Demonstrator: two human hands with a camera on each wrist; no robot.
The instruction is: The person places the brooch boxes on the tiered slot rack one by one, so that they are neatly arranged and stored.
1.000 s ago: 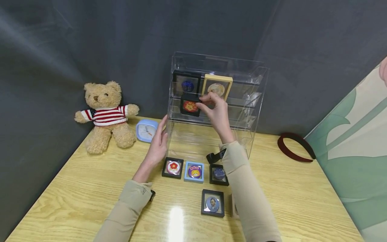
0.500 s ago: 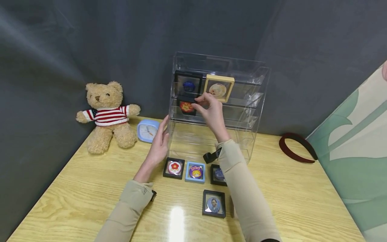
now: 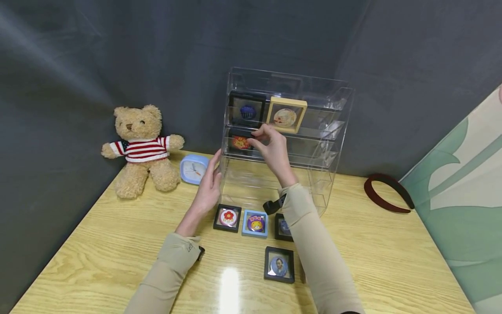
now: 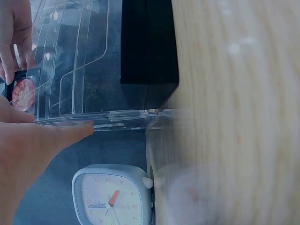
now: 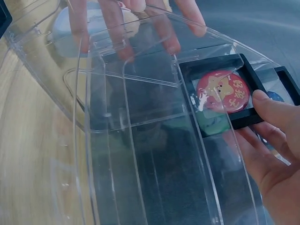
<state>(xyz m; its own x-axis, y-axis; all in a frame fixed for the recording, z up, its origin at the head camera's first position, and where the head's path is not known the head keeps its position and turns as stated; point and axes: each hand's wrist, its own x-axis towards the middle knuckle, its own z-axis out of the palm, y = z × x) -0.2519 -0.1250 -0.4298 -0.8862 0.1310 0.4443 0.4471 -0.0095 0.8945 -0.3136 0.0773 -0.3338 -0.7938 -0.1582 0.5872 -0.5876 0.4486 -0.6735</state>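
My right hand [image 3: 274, 150] pinches a small black display frame [image 3: 239, 143] by its right edge, thumb in front. A red badge with a yellow star figure [image 5: 222, 91] sits inside the frame. The frame stands in the second tier of a clear acrylic display rack [image 3: 313, 150], at the left end. In the tier above are a black frame with a blue badge [image 3: 248, 112] and a yellow frame [image 3: 287, 115]. With fairly straight fingers, my left hand [image 3: 207, 192] rests against the rack's left side; the left wrist view shows the fingers [image 4: 70, 135] along the panel.
On the table before the rack lie a black frame with a flower badge [image 3: 227, 218], a light blue frame [image 3: 255, 223], a portrait-badge frame [image 3: 279, 264] and another black frame [image 3: 283, 227], partly hidden. A blue clock [image 3: 193, 169], teddy bear [image 3: 143, 150] and dark red headband [image 3: 386, 193] stand around.
My right hand has moved the black frame with the red badge left and into the second tier, behind its clear front. My left hand stays at the rack's side.
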